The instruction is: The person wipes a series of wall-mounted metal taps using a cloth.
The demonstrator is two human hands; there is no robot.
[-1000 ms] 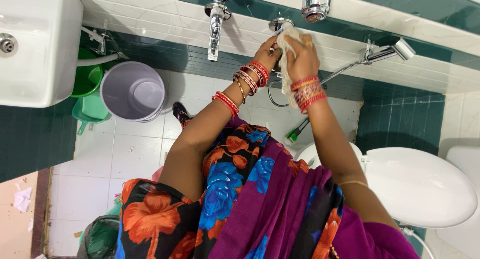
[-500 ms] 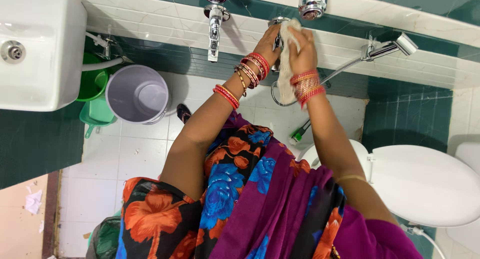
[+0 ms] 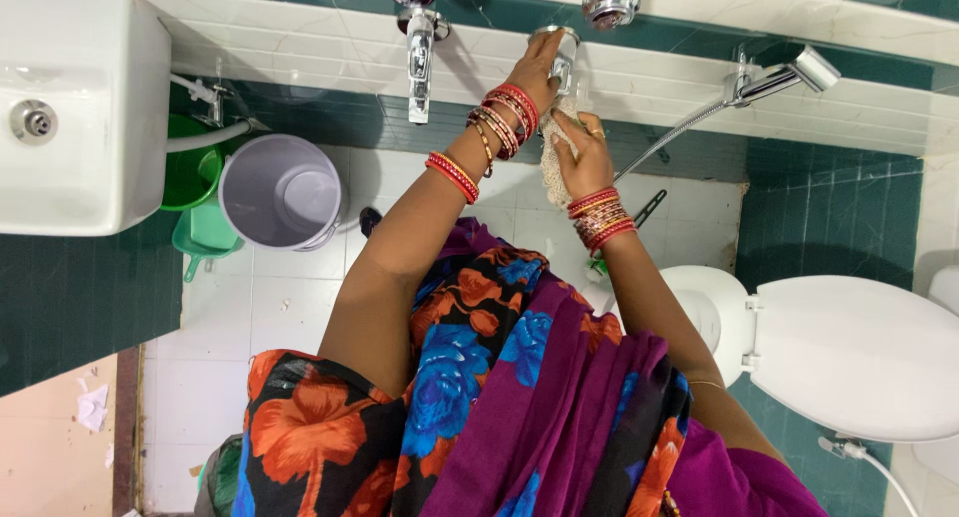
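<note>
The left hand (image 3: pixel 539 69) grips the chrome wall tap (image 3: pixel 561 49) while the right hand (image 3: pixel 581 157), closed on a pale scrubbing cloth (image 3: pixel 555 167) just below it, appears mid-wipe; finishing calls for working the cloth round the tap's underside.

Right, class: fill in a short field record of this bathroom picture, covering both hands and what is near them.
left hand: grips chrome wall valve
right hand: holds pale cloth below the valve
tap: chrome, left of the hands
hand sprayer: in wall bracket, right
bucket: grey, on floor
toilet: white, lid shut
</note>
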